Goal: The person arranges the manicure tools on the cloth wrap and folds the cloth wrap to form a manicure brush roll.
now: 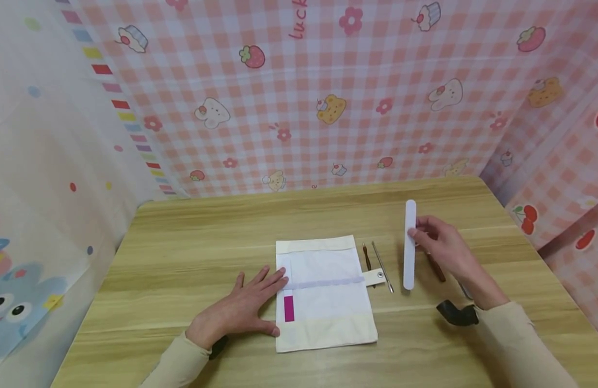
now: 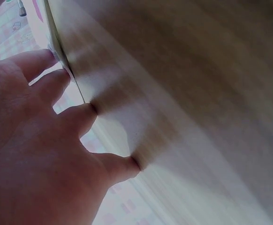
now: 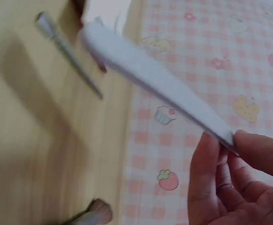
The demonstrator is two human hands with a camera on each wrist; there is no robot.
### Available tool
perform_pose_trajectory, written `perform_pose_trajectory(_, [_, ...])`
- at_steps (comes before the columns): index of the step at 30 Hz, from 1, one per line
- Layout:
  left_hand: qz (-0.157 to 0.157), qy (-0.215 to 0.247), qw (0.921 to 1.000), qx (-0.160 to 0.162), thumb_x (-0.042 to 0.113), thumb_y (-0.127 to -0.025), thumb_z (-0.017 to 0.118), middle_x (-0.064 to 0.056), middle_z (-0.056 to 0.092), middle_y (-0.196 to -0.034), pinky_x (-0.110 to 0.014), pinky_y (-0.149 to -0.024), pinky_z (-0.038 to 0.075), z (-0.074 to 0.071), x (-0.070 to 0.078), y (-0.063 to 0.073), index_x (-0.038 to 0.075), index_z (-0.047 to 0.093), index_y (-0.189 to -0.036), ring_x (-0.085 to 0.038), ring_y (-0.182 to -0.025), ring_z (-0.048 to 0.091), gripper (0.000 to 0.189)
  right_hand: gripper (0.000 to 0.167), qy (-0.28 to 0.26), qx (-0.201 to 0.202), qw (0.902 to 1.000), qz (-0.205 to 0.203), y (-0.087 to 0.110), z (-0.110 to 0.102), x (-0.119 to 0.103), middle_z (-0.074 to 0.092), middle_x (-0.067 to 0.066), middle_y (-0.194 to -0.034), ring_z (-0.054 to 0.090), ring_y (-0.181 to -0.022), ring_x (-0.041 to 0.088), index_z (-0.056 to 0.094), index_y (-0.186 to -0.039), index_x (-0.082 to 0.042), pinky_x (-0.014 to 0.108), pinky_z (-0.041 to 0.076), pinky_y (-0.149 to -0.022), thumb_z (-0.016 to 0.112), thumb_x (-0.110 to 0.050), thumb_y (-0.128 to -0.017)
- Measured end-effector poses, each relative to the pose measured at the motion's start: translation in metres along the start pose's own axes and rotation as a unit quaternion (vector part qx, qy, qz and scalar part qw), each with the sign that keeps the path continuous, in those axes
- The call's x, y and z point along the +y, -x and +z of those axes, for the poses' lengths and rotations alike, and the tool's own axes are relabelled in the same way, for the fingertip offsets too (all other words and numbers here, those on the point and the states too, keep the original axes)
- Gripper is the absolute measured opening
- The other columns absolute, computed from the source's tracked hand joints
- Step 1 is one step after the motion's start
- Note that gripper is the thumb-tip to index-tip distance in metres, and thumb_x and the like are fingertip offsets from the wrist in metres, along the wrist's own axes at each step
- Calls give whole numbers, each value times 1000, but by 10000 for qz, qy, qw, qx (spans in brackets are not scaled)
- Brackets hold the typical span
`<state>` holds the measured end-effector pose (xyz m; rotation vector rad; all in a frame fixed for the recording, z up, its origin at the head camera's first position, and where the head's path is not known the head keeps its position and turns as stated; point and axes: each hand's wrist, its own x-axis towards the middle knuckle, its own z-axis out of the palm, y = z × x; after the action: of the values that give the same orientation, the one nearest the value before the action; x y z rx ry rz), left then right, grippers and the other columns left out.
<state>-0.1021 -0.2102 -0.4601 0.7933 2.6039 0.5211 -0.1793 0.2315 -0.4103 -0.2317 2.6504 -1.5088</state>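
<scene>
Far left: pale cloth [image 1: 25,161] with a blue cartoon figure. Wooden worktop [image 1: 173,242] carries everything; pink checked cloth [image 1: 299,134] hangs behind it.

Left sleeve [image 1: 175,364], then left hand [image 1: 236,310]: palm down, fingers straight and splayed wide, gripping nothing. Two fingertips rest on the left edge of a white pouch [image 1: 333,307], thumb tip at the same edge lower down. Other two fingers lie off to the pouch's left, over the worktop.

Pouch is spread flat mid-worktop, cream bands top and bottom, magenta patch [image 1: 289,308] near its left edge. Snap tab [image 1: 374,277] sticks out from its right side. Brown-handled tool [image 1: 367,257] lies there, tab across part of it; slim metal tool [image 1: 379,256] just right of that.

Next, white nail file [image 1: 409,264], rounded ends, right of the pouch, held over the worktop. Right hand [image 1: 446,245] pinches it by the edge: thumb one side, fingers the other, no gap beyond the file's thickness.

Under that hand: brown handle [image 1: 437,268], partly hidden. Right wrist view also catches a blurred brush [image 3: 99,213]. Black piece [image 1: 458,313] sits at the right sleeve [image 1: 514,339].
</scene>
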Motion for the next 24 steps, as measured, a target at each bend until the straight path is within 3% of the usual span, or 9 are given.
perform_pose_trajectory(10, [1, 47, 10000, 40, 59, -83, 80, 3, 16, -173, -82, -111, 5, 3, -2, 4, 19, 28, -166, -35, -159, 7, 105, 41, -900, -87, 9951, -400, -6, 19, -20, 65, 24, -114, 68, -89, 10, 55, -131, 13, 28, 61, -79, 58, -21, -108])
perform_pose_trajectory(24, [-15, -10, 10000, 0, 57, -83, 81, 3, 15, -174, -81, -112, 3, 1, -3, 1, 20, 28, -166, -35, -159, 6, 105, 38, -1089, -461, 9922, -401, -19, 49, -47, 61, 22, -119, 68, -96, 17, 56, -135, 8, 29, 60, -84, 57, -20, -108])
